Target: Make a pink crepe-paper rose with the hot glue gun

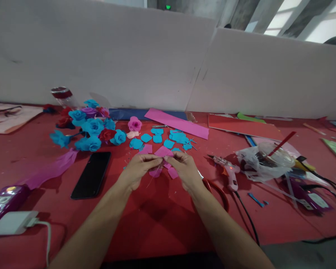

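Between my two hands is a small pink crepe paper piece (163, 151), pinched by the fingertips of both. My left hand (140, 166) grips its left lower edge with thumb and forefinger. On the right side, my right hand (182, 166) pinches the same piece. Further pink paper pieces (173, 172) lie on the red table under and around my fingers. Just beyond them are several cut blue paper petals (157, 139) and a finished pink paper flower (134, 124). A thin thread or wire hangs below my left fingers; which one I cannot tell.
At the left lie a bunch of paper flowers (93, 127), a black phone (91, 175) and a white charger (14, 223). On the right are a glue gun (226, 170), red-handled scissors (217, 190) and a bagged cup (277, 155). A pink paper strip (177, 123) lies behind; white boards (100, 56) stand beyond.
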`<state>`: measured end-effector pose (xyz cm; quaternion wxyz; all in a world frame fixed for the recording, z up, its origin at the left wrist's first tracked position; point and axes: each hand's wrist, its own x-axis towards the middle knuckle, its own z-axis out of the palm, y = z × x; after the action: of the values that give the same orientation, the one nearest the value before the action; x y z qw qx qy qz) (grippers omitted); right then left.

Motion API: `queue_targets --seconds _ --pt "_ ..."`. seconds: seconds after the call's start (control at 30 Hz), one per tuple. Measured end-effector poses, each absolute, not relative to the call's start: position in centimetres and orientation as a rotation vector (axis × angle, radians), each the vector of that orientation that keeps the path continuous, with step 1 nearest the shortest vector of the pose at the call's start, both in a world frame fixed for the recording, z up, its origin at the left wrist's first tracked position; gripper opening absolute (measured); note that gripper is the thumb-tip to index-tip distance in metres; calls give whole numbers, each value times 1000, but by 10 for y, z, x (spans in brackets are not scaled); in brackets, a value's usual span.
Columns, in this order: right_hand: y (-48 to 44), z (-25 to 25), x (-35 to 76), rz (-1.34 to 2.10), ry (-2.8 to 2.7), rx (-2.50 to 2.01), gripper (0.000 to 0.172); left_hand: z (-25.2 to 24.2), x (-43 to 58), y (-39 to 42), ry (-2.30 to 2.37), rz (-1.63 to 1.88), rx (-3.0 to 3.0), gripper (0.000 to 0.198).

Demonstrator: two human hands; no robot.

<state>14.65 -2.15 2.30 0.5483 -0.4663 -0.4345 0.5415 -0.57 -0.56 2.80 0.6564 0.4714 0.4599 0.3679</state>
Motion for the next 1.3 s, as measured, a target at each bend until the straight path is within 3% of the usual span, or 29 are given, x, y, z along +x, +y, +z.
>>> queue_targets --seconds 1.3 --pt "-26 26 146 1262 -1097 -1146 12 23 -3 -7 1072 926 1054 10"
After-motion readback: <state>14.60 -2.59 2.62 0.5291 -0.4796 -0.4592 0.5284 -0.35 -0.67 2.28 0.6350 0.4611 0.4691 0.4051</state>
